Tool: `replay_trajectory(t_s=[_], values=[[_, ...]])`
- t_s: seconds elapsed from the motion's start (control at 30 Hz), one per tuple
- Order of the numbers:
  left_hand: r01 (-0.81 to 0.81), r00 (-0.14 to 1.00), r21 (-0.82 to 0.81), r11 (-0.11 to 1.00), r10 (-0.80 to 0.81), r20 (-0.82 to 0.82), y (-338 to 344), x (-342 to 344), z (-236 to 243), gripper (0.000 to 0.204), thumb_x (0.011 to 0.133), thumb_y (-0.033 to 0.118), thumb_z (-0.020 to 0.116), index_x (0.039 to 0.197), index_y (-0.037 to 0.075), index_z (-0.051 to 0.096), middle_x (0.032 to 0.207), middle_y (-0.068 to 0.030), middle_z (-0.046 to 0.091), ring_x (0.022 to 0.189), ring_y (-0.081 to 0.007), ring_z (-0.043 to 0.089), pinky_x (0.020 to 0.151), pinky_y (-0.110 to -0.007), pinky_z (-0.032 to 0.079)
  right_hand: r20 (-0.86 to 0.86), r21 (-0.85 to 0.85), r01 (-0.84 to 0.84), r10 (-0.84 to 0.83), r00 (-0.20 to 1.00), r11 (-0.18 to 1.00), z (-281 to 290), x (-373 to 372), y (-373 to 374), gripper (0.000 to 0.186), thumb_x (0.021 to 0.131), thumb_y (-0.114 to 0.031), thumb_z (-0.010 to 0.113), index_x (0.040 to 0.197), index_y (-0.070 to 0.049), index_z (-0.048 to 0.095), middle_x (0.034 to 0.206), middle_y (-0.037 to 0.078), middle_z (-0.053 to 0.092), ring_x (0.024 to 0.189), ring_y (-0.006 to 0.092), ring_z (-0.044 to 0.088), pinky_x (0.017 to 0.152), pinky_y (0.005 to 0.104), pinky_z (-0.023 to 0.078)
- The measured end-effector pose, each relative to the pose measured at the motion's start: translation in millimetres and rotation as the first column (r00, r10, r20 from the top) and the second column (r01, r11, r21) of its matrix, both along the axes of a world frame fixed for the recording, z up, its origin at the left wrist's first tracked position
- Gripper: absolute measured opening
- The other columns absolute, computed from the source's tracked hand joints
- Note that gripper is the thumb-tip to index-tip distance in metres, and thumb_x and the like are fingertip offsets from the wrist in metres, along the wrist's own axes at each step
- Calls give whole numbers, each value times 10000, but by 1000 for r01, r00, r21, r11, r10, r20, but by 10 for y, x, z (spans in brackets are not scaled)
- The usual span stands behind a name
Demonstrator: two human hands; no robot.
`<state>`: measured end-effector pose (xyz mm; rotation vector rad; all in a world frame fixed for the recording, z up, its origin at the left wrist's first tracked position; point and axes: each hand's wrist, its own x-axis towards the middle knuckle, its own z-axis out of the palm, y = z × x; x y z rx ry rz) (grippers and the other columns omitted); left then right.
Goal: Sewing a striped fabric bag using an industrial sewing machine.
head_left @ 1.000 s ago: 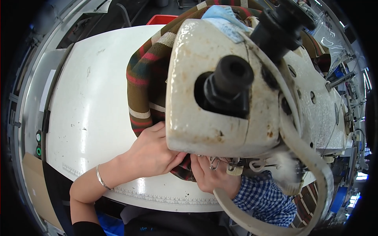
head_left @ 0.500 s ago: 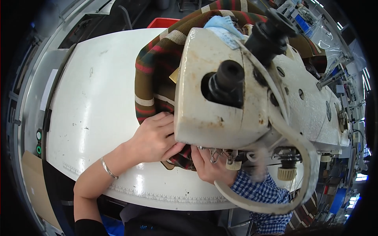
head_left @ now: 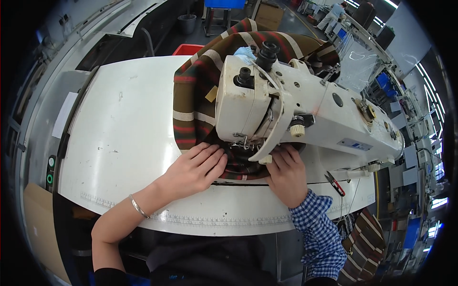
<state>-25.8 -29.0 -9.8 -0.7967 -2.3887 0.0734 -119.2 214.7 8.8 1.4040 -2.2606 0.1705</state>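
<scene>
A brown plaid fabric with red and white stripes (head_left: pixel 186 114) is bunched around the head of a white sewing machine (head_left: pixel 334 128). My left hand (head_left: pixel 193 172), with a bracelet at the wrist, has its curled fingers together on the fabric’s front edge, left of the presser foot. Right of the foot, my right hand (head_left: pixel 287 175), below a blue checked sleeve, holds the fabric with bent fingers, their tips partly hidden by the machine. A small yellow piece (head_left: pixel 211 94) shows on the cloth. Red-handled snips (head_left: pixel 338 188) lie right of my right hand.
The white table (head_left: pixel 109 128) has a ruler along its front edge. A red bin (head_left: pixel 186 49) stands behind it. More striped fabric (head_left: pixel 362 243) hangs at lower right; a cardboard sheet (head_left: pixel 38 229) is at left. A person (head_left: pixel 333 18) works in the background.
The view has pulled back from the machine head, showing more of the machine and room. My right hand has come more into sight from behind it; my left fingers lie lower beside the foot.
</scene>
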Motion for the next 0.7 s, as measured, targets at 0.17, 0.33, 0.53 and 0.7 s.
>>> replay_trajectory(t_s=[0.17, 0.33, 0.53, 0.7], values=[[107, 993, 3, 994, -107, 51, 106, 682, 221, 264, 694, 88, 607, 921, -47, 621, 881, -127, 643, 859, -233, 634, 878, -342, 510, -29, -1, -203, 203, 979, 979, 179, 698, 392, 192, 625, -34, 642, 811, 11, 634, 794, 91, 630, 822, 226, 641, 884, 408, 493], [167, 948, 116, 979, -192, 253, 185, 633, 503, 266, 701, 120, 632, 919, -17, 567, 749, -91, 587, 775, -216, 621, 785, -321, 509, 35, 49, -308, 307, 951, 950, 315, 684, 410, 120, 675, -78, 609, 785, -32, 602, 794, 63, 581, 850, 210, 615, 901, 360, 480], [-59, 663, -141, 988, 144, 735, 210, 425, 553, 421, 657, 104, 652, 1037, -23, 521, 669, -77, 597, 632, -207, 619, 613, -304, 488, 252, 337, -132, 45, 967, 932, 160, 639, -183, 319, 705, -159, 579, 970, 13, 614, 946, 100, 599, 870, 233, 599, 828, 358, 452], [53, 810, -156, 986, 49, 585, 263, 391, 619, 306, 700, 114, 604, 957, -48, 642, 870, -132, 606, 840, -240, 621, 702, -325, 508, 176, 83, -306, 289, 941, 948, 71, 513, -144, 330, 694, -145, 571, 970, 31, 615, 1005, 150, 625, 946, 281, 619, 851, 345, 489]])
